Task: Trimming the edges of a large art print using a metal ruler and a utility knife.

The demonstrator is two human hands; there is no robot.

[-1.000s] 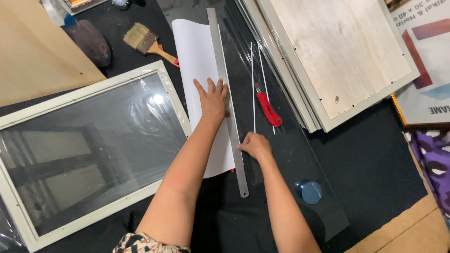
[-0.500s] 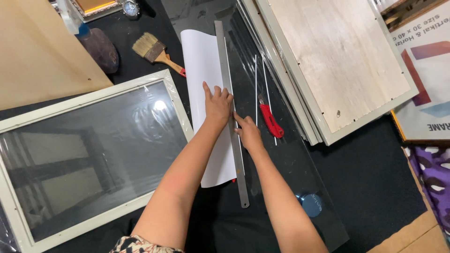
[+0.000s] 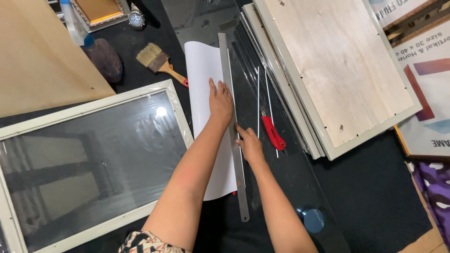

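Fingers of left hand [image 3: 221, 102] flat, pinning metal ruler [image 3: 232, 126] on white sheet [image 3: 206, 93]; right hand [image 3: 250, 144] curled against ruler edge, contents unclear; red cutter [image 3: 273, 133] at 3 o'clock.

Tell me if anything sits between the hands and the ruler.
Nothing visible does. The left hand lies flat across the white sheet and onto the ruler. The right hand rests against the ruler's right edge, lower down. The red cutter lies off to the right, apart from both hands.

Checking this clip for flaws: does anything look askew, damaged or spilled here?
Nothing spilled or broken. The left hand presses the ruler along the white sheet's edge, and the right hand rests beside it. The red cutter lies loose on the glass.
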